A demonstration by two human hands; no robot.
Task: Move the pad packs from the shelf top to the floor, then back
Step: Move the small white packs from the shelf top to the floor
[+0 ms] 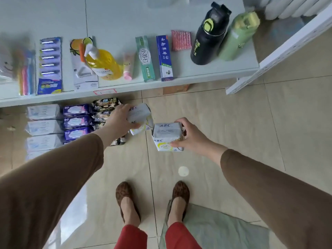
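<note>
Left hand [119, 119]: fingers curled round a white pad pack [139, 114], held just above the floor.
Right hand [190, 135]: fingers and thumb grip a white ABC pad pack [166, 134].
Floor packs: white, purple and dark pad packs [77, 121] in rows beside the left hand.
Floor [224, 114]: glossy beige tiles.
Shelf [116, 20]: white, carrying toothpaste boxes and bottles.

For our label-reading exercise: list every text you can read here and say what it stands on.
"ABC", twice, and "KMS": white pack in the right hand.
"小苏打": green box.
"云南本草": blue box.
Print on the left hand's pack, floor packs, bottles and price tag: too blurred.
</note>
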